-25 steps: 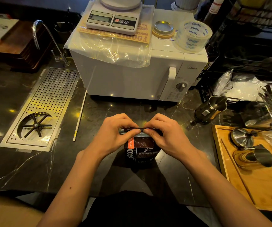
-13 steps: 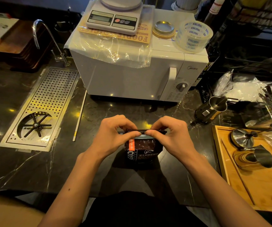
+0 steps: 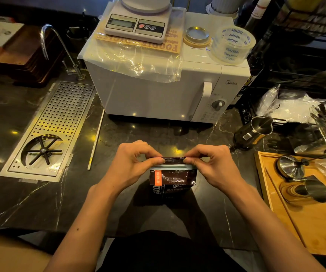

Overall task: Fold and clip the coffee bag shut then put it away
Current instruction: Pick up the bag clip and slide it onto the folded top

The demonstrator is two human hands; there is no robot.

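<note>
A dark brown coffee bag (image 3: 173, 179) with an orange stripe stands upright on the black marble counter (image 3: 119, 134), in front of me at the centre. Its top edge is folded over, showing a pale strip under the fold. My left hand (image 3: 132, 163) pinches the left end of the folded top between thumb and fingers. My right hand (image 3: 215, 165) pinches the right end the same way. No clip is visible.
A white microwave (image 3: 158, 95) stands behind the bag, with a scale (image 3: 136, 22) and tape roll (image 3: 232, 44) on top. A perforated metal drain tray (image 3: 50, 132) lies left. A steel pitcher (image 3: 254, 132) and a wooden tray (image 3: 305, 222) with metal tools are right.
The hands have lifted slightly and spread apart along the bag's top, and more of the folded flap and pale strip now shows between them.
</note>
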